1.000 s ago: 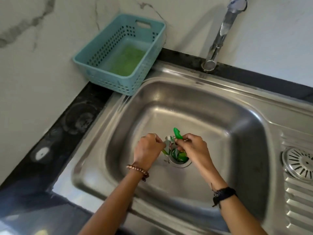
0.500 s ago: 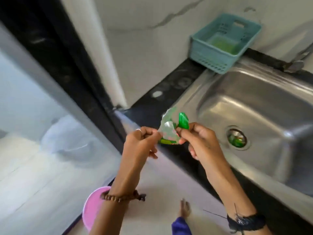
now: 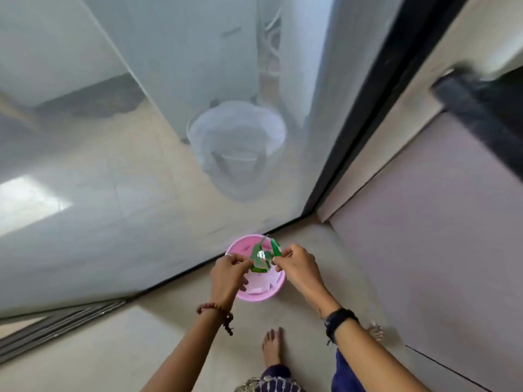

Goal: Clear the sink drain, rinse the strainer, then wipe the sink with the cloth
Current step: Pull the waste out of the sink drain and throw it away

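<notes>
While the left hand [image 3: 228, 274] pinches one edge of a crumpled green and silver wrapper scrap [image 3: 261, 257], the right hand [image 3: 297, 267] pinches the opposite edge, so the scrap hangs between both sets of fingertips (any print on it is too blurred to read). Directly beneath stands a pink plastic bin [image 3: 261, 295] on the pale tiled floor [image 3: 141, 349], just beside a frosted glass door [image 3: 113, 165]. Behind the glass shows a white bucket [image 3: 237, 137].
</notes>
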{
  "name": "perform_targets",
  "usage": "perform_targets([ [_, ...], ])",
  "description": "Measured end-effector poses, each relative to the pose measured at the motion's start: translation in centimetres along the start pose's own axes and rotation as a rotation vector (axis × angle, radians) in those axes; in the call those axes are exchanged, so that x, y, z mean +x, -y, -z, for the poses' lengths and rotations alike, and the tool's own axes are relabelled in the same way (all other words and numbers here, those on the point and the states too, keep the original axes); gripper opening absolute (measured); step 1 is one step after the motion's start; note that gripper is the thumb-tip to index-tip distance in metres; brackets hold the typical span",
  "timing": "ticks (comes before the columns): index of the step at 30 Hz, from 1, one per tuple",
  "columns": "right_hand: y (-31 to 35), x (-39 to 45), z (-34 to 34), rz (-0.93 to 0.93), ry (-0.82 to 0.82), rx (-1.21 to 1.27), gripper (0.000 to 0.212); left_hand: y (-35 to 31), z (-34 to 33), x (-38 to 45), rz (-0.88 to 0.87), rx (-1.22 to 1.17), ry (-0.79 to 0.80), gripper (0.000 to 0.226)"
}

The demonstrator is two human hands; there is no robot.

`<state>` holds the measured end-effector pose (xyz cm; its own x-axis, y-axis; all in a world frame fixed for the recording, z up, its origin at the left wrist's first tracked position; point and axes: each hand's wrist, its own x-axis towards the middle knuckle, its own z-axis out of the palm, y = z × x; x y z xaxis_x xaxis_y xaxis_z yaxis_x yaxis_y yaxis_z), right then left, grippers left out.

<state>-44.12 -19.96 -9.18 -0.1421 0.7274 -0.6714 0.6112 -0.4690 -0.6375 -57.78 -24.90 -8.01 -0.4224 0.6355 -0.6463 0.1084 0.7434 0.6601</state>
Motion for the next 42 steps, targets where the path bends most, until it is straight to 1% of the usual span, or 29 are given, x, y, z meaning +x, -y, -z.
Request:
perform_targets([
  [2, -2.3, 3.5, -3.4, -0.057, 0.051, -0.029, 0.007, 3.7, -0.9, 3.9, 0.096, -0.007, -0.011, 0.008],
  [6, -6.7, 9.3, -8.7, -0.160, 0.092, -0.051, 0.013, 10.2, -2.7, 10.6, 0.215, -0.043, -0.063, 0.012],
  [8, -8.8, 12.0, -11.0, -0.184, 0.100, -0.045, 0.008, 13.2, -4.1, 13.5, 0.259, -0.051, -0.031, 0.010],
  [10, -10.4, 13.6, -12.8, -0.219, 0.094, 0.004, 0.007, 15.3, -5.3, 15.2, 0.307, -0.067, 0.038, 0.007],
  [11, -10.9, 13.9, -13.3, -0.238, 0.087, 0.025, 0.011, 15.7, -5.8, 15.4, 0.317, -0.076, 0.078, 0.005],
  [12, -11.3, 14.0, -13.6, -0.255, 0.081, 0.041, 0.017, 15.9, -6.2, 15.4, 0.316, -0.082, 0.103, 0.008],
  [13, -11.3, 13.9, -13.7, -0.260, 0.071, 0.058, 0.020, 15.6, -6.3, 15.2, 0.301, -0.084, 0.107, 0.014],
  [14, -11.1, 13.8, -13.5, -0.255, 0.056, 0.083, 0.018, 15.0, -6.4, 14.9, 0.280, -0.095, 0.099, 0.019],
  [15, -10.6, 13.4, -13.1, -0.249, 0.039, 0.124, 0.015, 14.0, -6.5, 14.4, 0.267, -0.121, 0.084, 0.022],
  [18, -7.5, 11.5, -10.5, -0.238, -0.041, 0.295, 0.019, 9.4, -6.5, 11.9, 0.252, -0.267, 0.052, 0.021],
  [21, -2.2, 8.5, -5.2, -0.173, -0.111, 0.514, 0.026, 2.3, -5.9, 8.6, 0.171, -0.440, 0.089, 0.021],
  [23, 1.9, 6.4, -0.7, -0.074, -0.159, 0.621, 0.030, -3.4, -5.8, 5.7, 0.081, -0.512, 0.133, 0.018],
  [24, 3.8, 4.9, 2.0, -0.007, -0.172, 0.677, 0.032, -6.3, -5.9, 3.7, 0.033, -0.541, 0.174, 0.019],
  [26, 8.0, 0.9, 10.4, 0.142, -0.205, 0.798, 0.035, -15.2, -7.0, -1.9, -0.083, -0.593, 0.304, 0.019],
  [28, 9.7, -1.4, 12.5, 0.224, -0.233, 0.774, 0.038, -17.6, -7.4, -4.3, -0.178, -0.660, 0.359, 0.016],
  [30, 11.1, -3.5, 15.4, 0.281, -0.281, 0.801, 0.039, -20.4, -8.3, -6.1, -0.269, -0.642, 0.396, 0.015],
  [32, 12.4, -7.3, 22.1, 0.337, -0.348, 0.853, 0.039, -25.8, -10.7, -10.4, -0.353, -0.630, 0.505, 0.015],
  [34, 12.8, -10.5, 27.7, 0.411, -0.422, 0.916, 0.037, -30.1, -13.1, -14.3, -0.421, -0.593, 0.609, 0.020],
  [37, 11.7, -14.1, 35.4, 0.472, -0.511, 1.028, 0.035, -35.1, -18.3, -19.3, -0.520, -0.537, 0.705, 0.023],
  [39, 10.0, -15.6, 39.4, 0.457, -0.572, 1.043, 0.035, -37.1, -21.8, -21.7, -0.544, -0.486, 0.742, 0.022],
  [42, 5.9, -16.7, 45.2, 0.410, -0.701, 0.996, 0.032, -39.0, -28.4, -24.0, -0.543, -0.374, 0.816, 0.020],
])
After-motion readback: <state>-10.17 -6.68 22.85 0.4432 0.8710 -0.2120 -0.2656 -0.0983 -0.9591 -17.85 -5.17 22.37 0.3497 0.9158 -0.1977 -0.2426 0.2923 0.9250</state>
